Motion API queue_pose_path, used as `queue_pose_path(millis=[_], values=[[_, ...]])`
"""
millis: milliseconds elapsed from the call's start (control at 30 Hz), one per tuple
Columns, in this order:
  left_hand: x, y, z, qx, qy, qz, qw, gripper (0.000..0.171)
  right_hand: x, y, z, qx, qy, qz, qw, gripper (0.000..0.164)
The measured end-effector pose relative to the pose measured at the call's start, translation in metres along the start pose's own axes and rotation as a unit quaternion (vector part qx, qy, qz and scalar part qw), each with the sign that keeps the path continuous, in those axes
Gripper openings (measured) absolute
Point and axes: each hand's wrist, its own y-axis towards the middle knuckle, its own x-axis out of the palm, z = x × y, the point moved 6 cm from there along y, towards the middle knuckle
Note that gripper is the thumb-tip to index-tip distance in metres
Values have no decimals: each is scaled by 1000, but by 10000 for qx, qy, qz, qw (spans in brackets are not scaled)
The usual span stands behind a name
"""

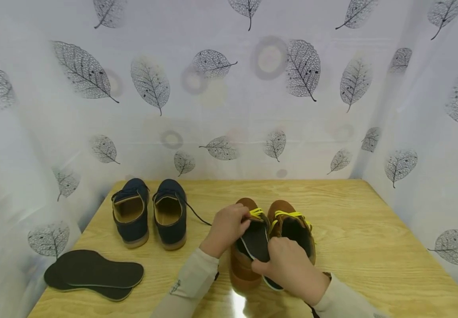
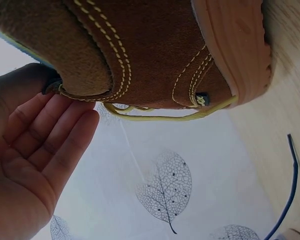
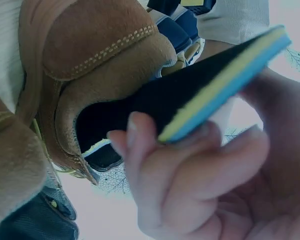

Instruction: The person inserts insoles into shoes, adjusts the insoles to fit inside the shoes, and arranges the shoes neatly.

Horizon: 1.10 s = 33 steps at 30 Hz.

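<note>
A brown suede shoe with yellow laces (image 1: 245,274) stands toe away from me. My left hand (image 1: 226,229) pinches the upper edge of its opening between thumb and fingers; the left wrist view shows the shoe's stitched side (image 2: 155,45) close up. In my right hand (image 1: 294,270) is a black insole (image 1: 257,242), its front part inside that shoe and its heel end sticking out. The right wrist view shows the insole's yellow and blue edge (image 3: 225,82) between thumb and curled fingers. How far the insole's toe reaches is hidden.
The other brown shoe (image 1: 282,206) stands close on the right. Two dark blue shoes (image 1: 129,225) are at the back left, one lace (image 1: 197,214) trailing on the wooden table (image 1: 356,229). Two black insoles (image 1: 102,269) overlap at the front left. A leaf-patterned curtain (image 1: 249,119) surrounds the table.
</note>
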Motion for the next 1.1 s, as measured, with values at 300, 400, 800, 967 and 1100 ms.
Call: queue_pose_path(millis=[300, 400, 800, 967, 1100], values=[[-1, 0, 0, -28, 55, 6, 10000, 10, -3, 13, -6, -5, 267, -112, 9996, 47], [-1, 0, 0, -37, 53, -3, 10000, 9, -3, 16, -9, -61, 219, -50, 9997, 47], [3, -1, 2, -47, 23, -73, 10000, 10, 11, 36, -4, -93, 151, -24, 9998, 47], [1, -1, 2, -25, -14, -6, 10000, 10, 11, 41, -6, -65, 150, 35, 9999, 48], [2, -2, 0, -52, 20, -26, 10000, 10, 12, 37, -8, -12, -12, -50, 10000, 51]])
